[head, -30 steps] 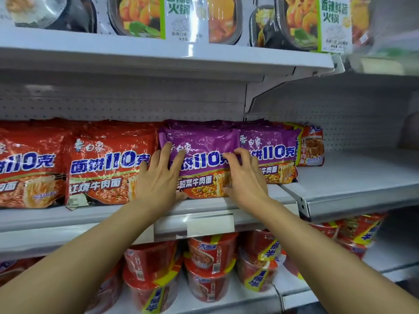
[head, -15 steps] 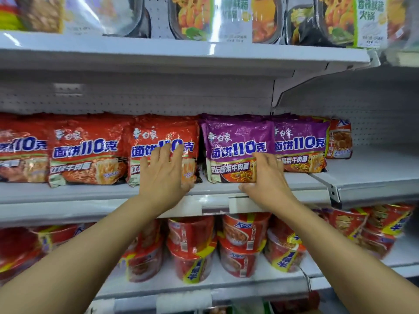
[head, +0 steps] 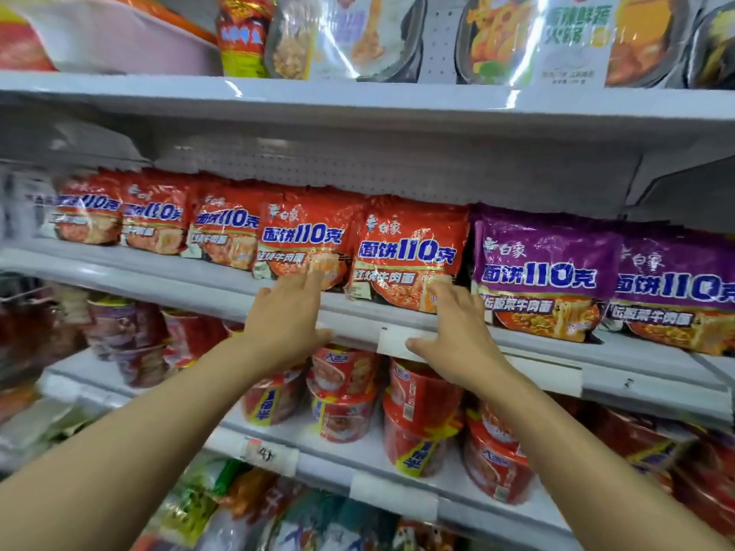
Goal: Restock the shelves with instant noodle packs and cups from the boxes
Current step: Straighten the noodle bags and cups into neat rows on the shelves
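Observation:
A row of red noodle packs [head: 409, 252] stands along the middle shelf [head: 199, 280], with purple noodle packs [head: 541, 272] to their right. My left hand [head: 284, 320] reaches to the shelf edge, fingers straight, fingertips touching the bottom of a red pack [head: 302, 240]. My right hand [head: 457, 336] lies flat at the shelf front, fingertips against the lower right corner of the rightmost red pack. Neither hand holds anything. Red noodle cups [head: 421, 427] fill the shelf below, under my hands.
The top shelf [head: 358, 101] carries black hotpot bowls [head: 497, 37] and a pink tub [head: 119, 41]. Price tags [head: 401, 340] clip to the shelf fronts. Mixed snack bags [head: 238, 511] lie at the bottom. More cups [head: 127, 336] stand at the left.
Both hands have slid left along the shelf, from the purple packs to the red packs, and dropped lower to the shelf edge. The view has swung left too.

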`<move>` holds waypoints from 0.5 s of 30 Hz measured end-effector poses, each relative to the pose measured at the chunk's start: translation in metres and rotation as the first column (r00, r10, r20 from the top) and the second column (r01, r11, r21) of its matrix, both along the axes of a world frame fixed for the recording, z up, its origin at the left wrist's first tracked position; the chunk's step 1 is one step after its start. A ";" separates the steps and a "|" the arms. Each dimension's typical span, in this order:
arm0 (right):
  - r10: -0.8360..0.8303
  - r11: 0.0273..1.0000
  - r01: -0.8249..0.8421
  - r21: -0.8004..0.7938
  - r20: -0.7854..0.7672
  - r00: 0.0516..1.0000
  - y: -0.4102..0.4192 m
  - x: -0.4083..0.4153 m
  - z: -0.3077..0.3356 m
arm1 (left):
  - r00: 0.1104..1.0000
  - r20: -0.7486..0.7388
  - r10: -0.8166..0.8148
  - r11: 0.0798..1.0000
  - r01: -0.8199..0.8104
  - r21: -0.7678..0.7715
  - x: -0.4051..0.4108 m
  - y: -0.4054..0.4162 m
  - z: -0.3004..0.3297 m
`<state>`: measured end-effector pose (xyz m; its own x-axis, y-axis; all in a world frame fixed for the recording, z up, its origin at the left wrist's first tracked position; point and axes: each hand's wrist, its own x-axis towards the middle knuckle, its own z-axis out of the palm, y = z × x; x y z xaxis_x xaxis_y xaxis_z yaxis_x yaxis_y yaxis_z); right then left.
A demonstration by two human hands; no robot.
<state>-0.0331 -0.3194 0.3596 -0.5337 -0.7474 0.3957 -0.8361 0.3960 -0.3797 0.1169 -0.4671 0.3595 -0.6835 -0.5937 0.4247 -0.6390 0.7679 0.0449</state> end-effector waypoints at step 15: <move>0.378 0.902 -0.365 0.229 -0.013 0.926 -0.115 0.125 -0.039 | 0.949 0.169 0.264 0.942 -0.292 0.164 0.158 -0.059 -0.047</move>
<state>0.0923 -0.4339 0.3207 -0.1822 -0.9581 0.2208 -0.9560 0.1201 -0.2676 0.2748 -0.5257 0.3126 -0.5252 -0.8273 0.1996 -0.8359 0.5455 0.0616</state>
